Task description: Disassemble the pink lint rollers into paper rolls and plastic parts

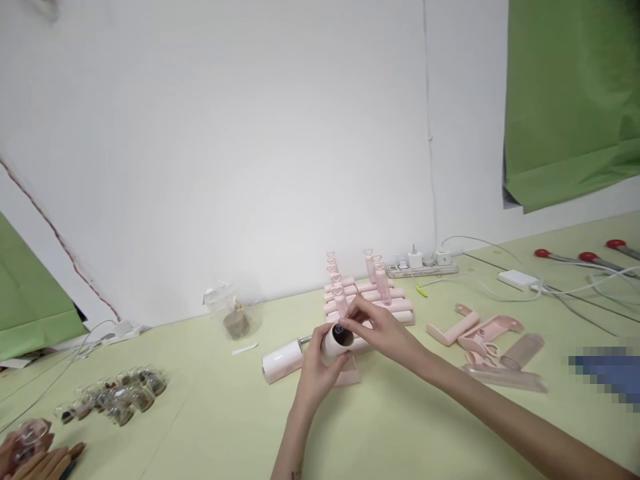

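My left hand (pixel 321 363) is closed around a short white tube (pixel 331 345) and tilts its open, dark end up toward me. At the rim of that opening, the fingers of my right hand (pixel 377 325) are pinched together. Whatever they hold, if anything, is too small or hidden to make out. Just left of my left hand, a white roller (pixel 281 362) with a metal rod lies on the table. Behind my hands is a stack of pink cylinders (pixel 397 305), with several translucent pink pieces (pixel 383 285) with heart-shaped tops standing among them.
Pink curved parts (pixel 493 330) and clear covers (pixel 523 350) lie to the right. A power strip (pixel 423 269) with chargers sits by the wall, near red-tipped tools (pixel 590 257). At left are a plastic bag (pixel 235 320), several small glass domes (pixel 120 393) and another person's hands (pixel 43 460).
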`<state>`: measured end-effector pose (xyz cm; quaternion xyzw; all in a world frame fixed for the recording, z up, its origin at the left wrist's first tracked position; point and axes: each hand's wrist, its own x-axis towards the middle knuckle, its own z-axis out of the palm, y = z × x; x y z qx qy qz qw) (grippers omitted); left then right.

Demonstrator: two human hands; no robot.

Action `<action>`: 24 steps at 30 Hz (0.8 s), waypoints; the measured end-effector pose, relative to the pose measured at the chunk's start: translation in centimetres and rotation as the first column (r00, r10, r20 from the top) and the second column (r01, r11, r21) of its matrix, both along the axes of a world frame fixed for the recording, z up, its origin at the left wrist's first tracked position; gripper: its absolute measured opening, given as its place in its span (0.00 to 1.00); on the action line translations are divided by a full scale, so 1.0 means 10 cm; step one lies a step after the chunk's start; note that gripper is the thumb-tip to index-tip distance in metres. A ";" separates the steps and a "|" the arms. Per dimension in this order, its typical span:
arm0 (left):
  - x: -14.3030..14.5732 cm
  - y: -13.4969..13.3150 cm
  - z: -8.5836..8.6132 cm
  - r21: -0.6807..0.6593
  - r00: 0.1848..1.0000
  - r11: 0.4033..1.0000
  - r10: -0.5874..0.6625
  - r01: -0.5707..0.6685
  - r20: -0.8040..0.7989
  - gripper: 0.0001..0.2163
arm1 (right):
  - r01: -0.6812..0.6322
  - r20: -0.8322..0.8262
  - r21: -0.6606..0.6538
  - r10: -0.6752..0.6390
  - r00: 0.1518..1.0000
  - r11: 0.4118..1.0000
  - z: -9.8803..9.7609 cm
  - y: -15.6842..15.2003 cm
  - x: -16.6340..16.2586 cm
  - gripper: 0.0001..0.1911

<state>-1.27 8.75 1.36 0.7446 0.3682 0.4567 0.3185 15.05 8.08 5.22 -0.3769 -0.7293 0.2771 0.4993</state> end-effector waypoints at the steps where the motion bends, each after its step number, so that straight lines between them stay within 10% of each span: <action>1: 0.01 0.02 -0.01 -0.014 1.000 1.000 -0.012 0.012 0.021 0.18 | 0.046 0.069 0.028 -0.048 0.996 0.999 -0.01 0.01 0.00 0.08; 9: 0.06 0.07 -0.09 -0.016 0.998 0.998 -0.061 0.061 0.000 0.19 | 0.000 0.208 -0.031 0.007 0.978 1.000 0.02 0.01 0.06 0.10; 15: -0.18 0.12 -0.10 0.011 0.989 0.991 0.130 -0.130 -0.068 0.19 | 0.162 -0.358 0.076 -0.124 0.925 0.984 0.31 -0.12 0.19 0.17; 24: -0.13 -0.03 -0.24 0.026 0.841 0.996 0.089 -0.088 -0.534 0.29 | 0.113 -0.438 0.053 -0.079 0.895 0.992 0.39 -0.26 0.22 0.17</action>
